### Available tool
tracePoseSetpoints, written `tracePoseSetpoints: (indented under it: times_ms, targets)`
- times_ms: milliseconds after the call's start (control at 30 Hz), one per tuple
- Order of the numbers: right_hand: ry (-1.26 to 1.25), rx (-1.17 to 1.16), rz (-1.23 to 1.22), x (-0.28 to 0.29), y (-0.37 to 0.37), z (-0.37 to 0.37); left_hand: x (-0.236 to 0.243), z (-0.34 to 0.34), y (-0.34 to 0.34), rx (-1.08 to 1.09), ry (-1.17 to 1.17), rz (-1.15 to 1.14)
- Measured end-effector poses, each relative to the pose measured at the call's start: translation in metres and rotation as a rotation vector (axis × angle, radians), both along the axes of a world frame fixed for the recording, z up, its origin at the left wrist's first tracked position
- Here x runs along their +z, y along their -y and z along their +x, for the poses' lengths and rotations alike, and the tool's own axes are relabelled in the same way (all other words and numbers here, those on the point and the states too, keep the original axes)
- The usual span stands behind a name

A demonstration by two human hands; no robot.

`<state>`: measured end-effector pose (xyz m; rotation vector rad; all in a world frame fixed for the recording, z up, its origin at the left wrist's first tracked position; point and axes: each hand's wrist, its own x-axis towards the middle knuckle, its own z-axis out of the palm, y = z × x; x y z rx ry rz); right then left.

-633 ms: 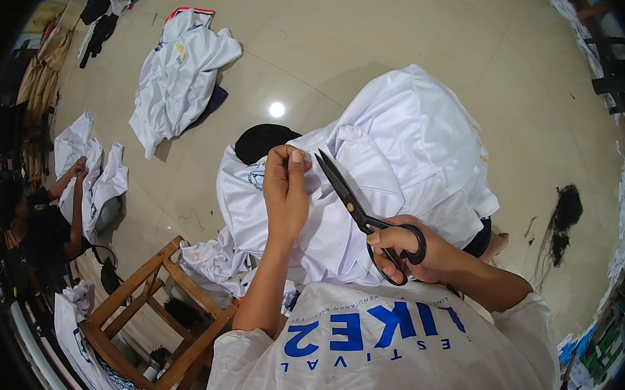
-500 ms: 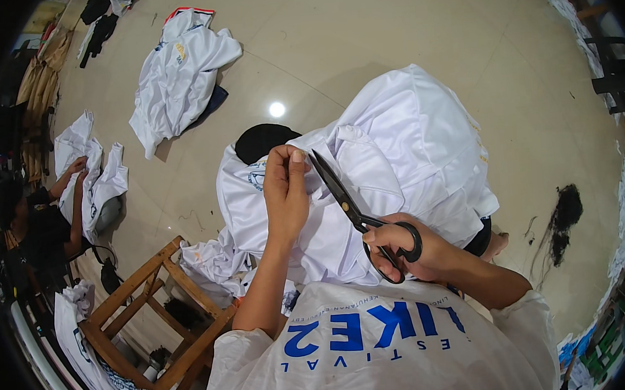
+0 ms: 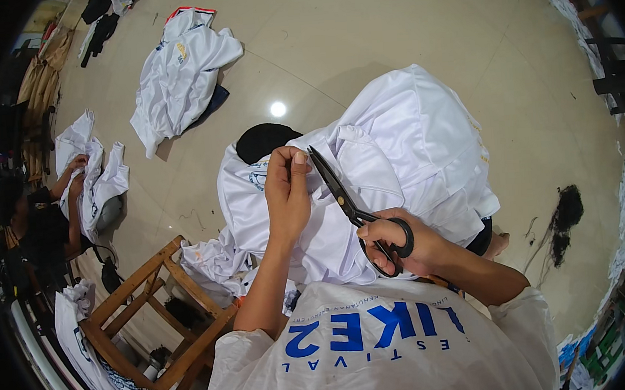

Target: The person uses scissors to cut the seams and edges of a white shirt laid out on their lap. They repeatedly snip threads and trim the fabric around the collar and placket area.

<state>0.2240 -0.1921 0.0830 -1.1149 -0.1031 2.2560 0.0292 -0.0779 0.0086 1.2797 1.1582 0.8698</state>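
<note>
A pair of large black scissors (image 3: 341, 196) is in my right hand (image 3: 411, 242), with fingers through its handle loops. The blades point up and left and look nearly together. Their tips are right beside the fingertips of my left hand (image 3: 288, 193), which is raised with thumb and finger pinched. What the pinch holds is too small to make out. White garments (image 3: 417, 137) with a smooth, shiny surface lie bunched over my lap below both hands. A round black patch (image 3: 265, 142) shows at their far left edge.
A wooden stool frame (image 3: 128, 298) is at my left, beside more white cloth (image 3: 212, 267). Farther off, another person (image 3: 42, 221) handles a white garment (image 3: 101, 173). A white shirt (image 3: 185, 77) lies on the tiled floor ahead. Dark thread scraps (image 3: 565, 221) lie at right.
My right hand and the scissors have shifted slightly left, and the tips sit a little closer to my left fingertips. My left hand keeps its pinch almost in place.
</note>
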Motion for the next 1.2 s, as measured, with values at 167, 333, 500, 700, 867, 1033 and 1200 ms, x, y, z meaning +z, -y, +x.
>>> tracePoseSetpoints:
  times_ms: [167, 333, 500, 700, 867, 1033, 1200]
  targets:
    - [-0.019, -0.009, -0.010, -0.002, 0.001, 0.000, 0.000, 0.001, -0.001, -0.004, 0.001, 0.003]
    - [0.006, 0.016, 0.006, -0.005, 0.001, 0.000, 0.000, -0.002, 0.000, 0.011, -0.013, 0.012]
    - [0.043, -0.011, 0.027, 0.001, 0.005, 0.006, 0.018, -0.038, -0.002, 0.285, -0.004, 0.074]
    - [0.052, -0.243, 0.131, 0.005, 0.016, 0.035, -0.038, -0.299, -0.003, 0.556, -1.197, -0.014]
    - [0.282, -0.399, 0.218, 0.009, -0.003, 0.048, -0.002, -0.251, -0.017, 0.510, -0.943, 0.118]
    - [0.279, -0.382, 0.233, 0.021, -0.014, 0.040, 0.027, -0.080, -0.066, 0.051, -0.683, 0.513]
    - [0.195, -0.344, 0.271, 0.024, -0.008, 0.033, 0.002, 0.006, -0.107, -0.386, -0.628, 0.418]
